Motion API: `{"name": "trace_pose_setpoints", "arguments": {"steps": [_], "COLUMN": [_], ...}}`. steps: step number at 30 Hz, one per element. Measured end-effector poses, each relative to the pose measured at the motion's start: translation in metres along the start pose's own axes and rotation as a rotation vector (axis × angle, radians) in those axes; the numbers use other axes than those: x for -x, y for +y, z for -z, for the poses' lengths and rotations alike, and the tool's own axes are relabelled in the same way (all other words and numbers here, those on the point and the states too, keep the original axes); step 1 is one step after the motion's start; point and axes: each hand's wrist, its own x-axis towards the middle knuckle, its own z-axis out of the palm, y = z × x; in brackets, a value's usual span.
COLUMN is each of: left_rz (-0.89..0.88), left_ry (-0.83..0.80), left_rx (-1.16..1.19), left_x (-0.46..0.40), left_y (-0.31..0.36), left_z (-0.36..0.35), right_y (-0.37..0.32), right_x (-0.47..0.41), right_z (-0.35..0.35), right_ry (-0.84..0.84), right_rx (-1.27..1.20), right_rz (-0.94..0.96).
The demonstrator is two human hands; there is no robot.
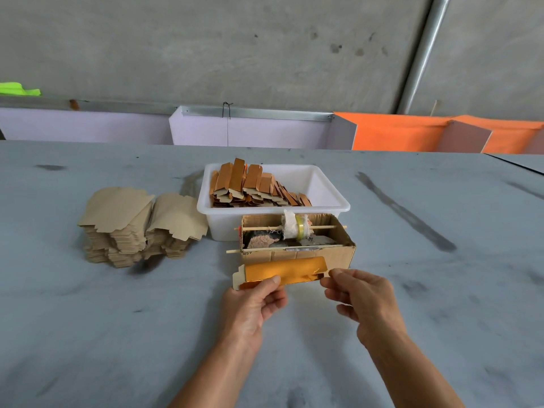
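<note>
- Gold carton blank [284, 272]: a flat, shiny gold-faced card piece with a pale cardboard edge, held lengthwise between both hands above the grey table [88, 334], just in front of the small cardboard box [297, 254].
- Left hand [253, 304]: pinches the left end of the blank, thumb on top of the gold face, other fingers curled beneath it.
- Right hand [365, 298]: pinches the right end tab of the blank between thumb and forefinger; the remaining fingers are loosely curled below.
- Small cardboard box: open-topped, standing on the table, touching or very nearly touching the white tub [329, 198] behind it. Two thin wooden sticks [282, 248] run across it lengthwise. A roll wrapped in white cloth [293, 226] with a yellowish tape roll sits on the rear stick. Dark, stained material lies inside; what it is cannot be told.
- White tub: rectangular plastic, holding a row of folded brown-and-gold cartons [253, 185] stacked on edge, filling its left and middle part.
- Stack of plain brown blanks [141, 225]: two adjoining piles of flat die-cut card, left of the tub, right pile just beside its wall.
- Beyond the table: lilac panels [253, 132], orange panels [397, 132], and a concrete wall [206, 45].
</note>
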Motion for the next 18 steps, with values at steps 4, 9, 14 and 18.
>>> {"name": "trace_pose_setpoints", "arguments": {"steps": [4, 9, 14, 18], "left_rz": [-0.007, -0.017, -0.055, -0.065], "left_ry": [0.005, 0.01, 0.004, -0.018], "left_rx": [0.011, 0.009, -0.017, -0.031], "left_x": [-0.001, -0.001, -0.003, -0.004], "left_y": [-0.001, -0.001, -0.004, -0.006], "left_z": [-0.001, 0.001, 0.003, 0.007], "right_y": [-0.002, 0.004, 0.012, 0.014], "right_x": [-0.002, 0.0, 0.004, 0.005], "right_z": [0.003, -0.006, -0.015, -0.018], "right_ry": [0.001, -0.04, -0.084, -0.097], "right_rx": [0.028, 0.012, -0.044, -0.089], "right_rz": [-0.013, -0.052, -0.085, -0.079]}}
